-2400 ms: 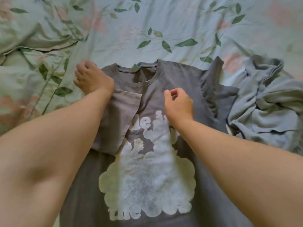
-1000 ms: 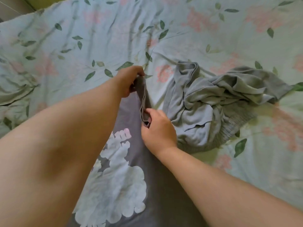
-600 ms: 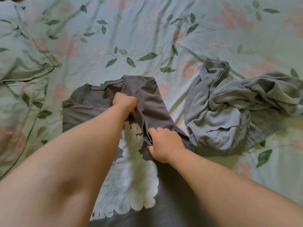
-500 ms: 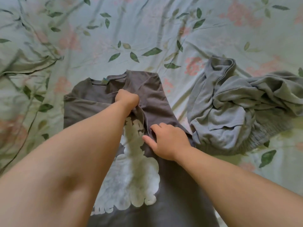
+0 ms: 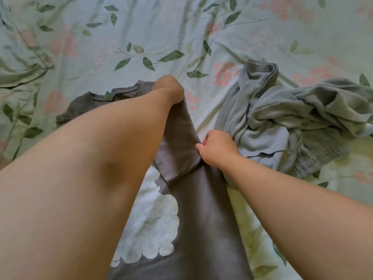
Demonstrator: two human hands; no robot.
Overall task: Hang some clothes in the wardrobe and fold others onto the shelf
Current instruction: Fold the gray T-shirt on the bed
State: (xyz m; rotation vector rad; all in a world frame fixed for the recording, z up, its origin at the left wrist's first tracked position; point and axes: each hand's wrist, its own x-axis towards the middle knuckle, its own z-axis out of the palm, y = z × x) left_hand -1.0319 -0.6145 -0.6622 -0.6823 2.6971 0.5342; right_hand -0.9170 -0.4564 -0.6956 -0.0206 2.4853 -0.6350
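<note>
Now your left hand (image 5: pixel 168 88) grips the top of the dark grey T-shirt with a white print (image 5: pixel 193 215) on the flowery bed sheet (image 5: pixel 141 33). Your right hand (image 5: pixel 217 149) pinches its folded sleeve. Right beside that hand lies a crumpled light grey garment (image 5: pixel 282 118).

The floral bedsheet (image 5: pixel 141 37) lies bare across the far side and to the left, open for a hand to pass. A crumpled light grey garment (image 5: pixel 282 122) heaps up just right of the dark grey T-shirt (image 5: pixel 201 219), crowding that edge beside the right hand (image 5: pixel 217 149).
</note>
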